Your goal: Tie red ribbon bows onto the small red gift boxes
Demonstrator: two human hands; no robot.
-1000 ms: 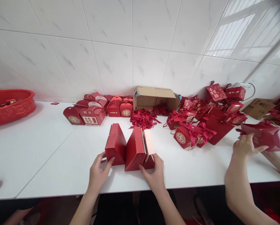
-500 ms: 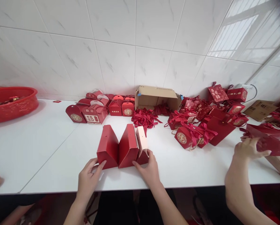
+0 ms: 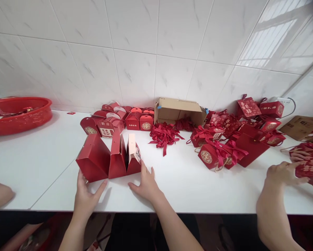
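Observation:
Three folded red paper gift boxes stand side by side in front of me: a left box (image 3: 93, 158), a middle box (image 3: 117, 158) and a right box (image 3: 133, 164) with a pale pink top strip. At the left box's lower corner, my left hand (image 3: 87, 191) has its fingers along the outer side and its thumb spread away in front. My right hand (image 3: 147, 183) is open beside the right box, fingertips at its side and thumb stretched out over the table.
Behind stand finished red boxes (image 3: 106, 128), a heap of red ribbons (image 3: 165, 134) and an open cardboard box (image 3: 181, 104). Ribboned boxes (image 3: 208, 155) lie to the right. A red basin (image 3: 20, 127) is far left. Another person's hand (image 3: 283, 174) holds a red box (image 3: 312, 169).
The three boxes have moved left, with both my hands following. My grip has loosened and the thumbs have spread. At the right, the other person's box has turned and lowered.

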